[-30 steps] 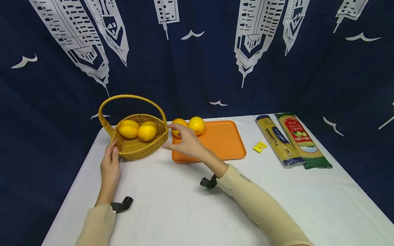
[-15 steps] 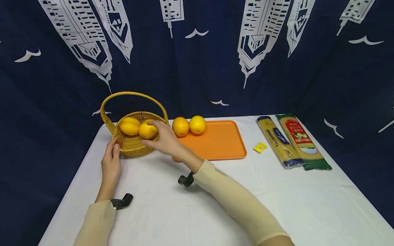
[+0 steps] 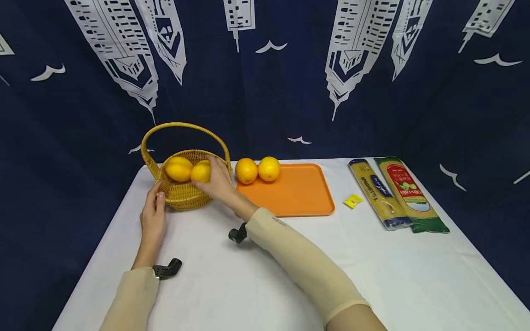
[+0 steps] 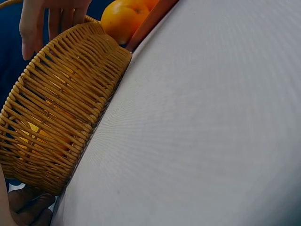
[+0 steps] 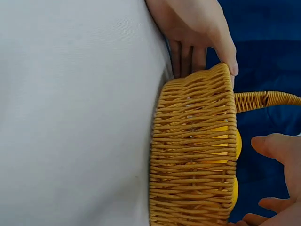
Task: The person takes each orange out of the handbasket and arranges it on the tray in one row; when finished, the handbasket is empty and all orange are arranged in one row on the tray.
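Observation:
The wicker basket [image 3: 188,201] with a tall handle stands at the back left. Inside it lie two oval yellow fruits, lemon-like in shape, the left fruit [image 3: 179,169] beside the right fruit [image 3: 200,172]. My left hand [image 3: 153,218] holds the basket's left end, thumb at the rim and fingers against the outer wall, as the right wrist view shows. From the right, my right hand [image 3: 219,181] reaches over the rim around the right fruit, covering part of it. In the right wrist view the thumb [image 5: 270,145] and fingers are spread, with a gap beside the fruit.
Right of the basket is an orange tray [image 3: 296,193] with two oranges [image 3: 246,171] at its back left. A small yellow packet [image 3: 353,201] lies farther right. Two pasta packs [image 3: 380,195] lie at the table's right side. A dark blue printed curtain [image 3: 273,92] hangs behind.
My right hand has moved left from in front of the oranges on the tray to the right fruit in the basket. The left hand stays on the basket.

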Demonstrator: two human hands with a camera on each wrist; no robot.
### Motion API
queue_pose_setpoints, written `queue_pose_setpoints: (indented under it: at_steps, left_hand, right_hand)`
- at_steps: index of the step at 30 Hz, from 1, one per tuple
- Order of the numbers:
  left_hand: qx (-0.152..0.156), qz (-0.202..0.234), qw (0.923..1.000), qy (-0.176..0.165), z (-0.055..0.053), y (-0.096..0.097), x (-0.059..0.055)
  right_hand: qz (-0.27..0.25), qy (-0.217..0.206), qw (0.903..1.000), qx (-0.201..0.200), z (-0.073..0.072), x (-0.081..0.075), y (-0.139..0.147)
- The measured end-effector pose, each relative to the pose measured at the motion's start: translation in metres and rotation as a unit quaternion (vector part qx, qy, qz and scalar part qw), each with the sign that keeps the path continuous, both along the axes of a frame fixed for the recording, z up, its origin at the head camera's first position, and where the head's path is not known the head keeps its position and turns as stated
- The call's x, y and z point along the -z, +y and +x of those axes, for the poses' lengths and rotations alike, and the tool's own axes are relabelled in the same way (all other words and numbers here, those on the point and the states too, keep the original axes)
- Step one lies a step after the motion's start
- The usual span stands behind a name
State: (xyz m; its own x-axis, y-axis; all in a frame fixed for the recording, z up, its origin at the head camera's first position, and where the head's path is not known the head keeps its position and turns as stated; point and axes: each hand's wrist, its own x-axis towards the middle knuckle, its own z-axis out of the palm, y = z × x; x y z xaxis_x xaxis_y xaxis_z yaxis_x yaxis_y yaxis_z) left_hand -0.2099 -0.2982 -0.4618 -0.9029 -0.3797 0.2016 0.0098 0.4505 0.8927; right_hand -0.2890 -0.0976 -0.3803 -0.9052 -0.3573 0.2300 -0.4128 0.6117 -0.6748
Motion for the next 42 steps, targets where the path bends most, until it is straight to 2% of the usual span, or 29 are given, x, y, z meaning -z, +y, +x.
queue_pose_setpoints:
  at_steps: [4,8,12,16,26,31,36,42]
  left_hand:
    - [0.0,0.002,1.0,0.003,-0.002,0.0,0.0]
    - [0.0,-0.005,1.0,0.006,-0.003,0.0,0.002]
    - [0.002,-0.008,0.9999,0.008,-0.002,0.0,0.003]
    - [0.002,-0.005,1.0,0.008,-0.002,-0.001,0.002]
    - [0.007,0.009,0.9999,0.012,-0.001,-0.001,0.003]
    - [0.006,0.007,0.9999,0.012,-0.002,0.001,0.004]
    - [0.006,0.005,0.9999,0.009,-0.002,0.002,0.005]
    - [0.004,0.0,1.0,0.007,-0.002,-0.001,0.004]
  right_hand:
    - [0.027,0.006,0.9995,0.013,-0.009,-0.005,-0.009]
    - [0.055,-0.009,0.9982,0.023,-0.015,-0.007,-0.017]
    - [0.092,-0.022,0.9952,0.025,-0.018,-0.002,-0.024]
    - [0.127,-0.016,0.9912,0.032,-0.021,0.004,-0.028]
    - [0.151,0.013,0.9878,0.036,-0.022,0.012,-0.03]
    - [0.133,0.026,0.9903,0.03,-0.022,0.014,-0.026]
    - [0.087,0.053,0.9948,0.004,-0.019,0.017,-0.019]
    - [0.009,0.068,0.997,-0.037,-0.003,0.004,-0.002]
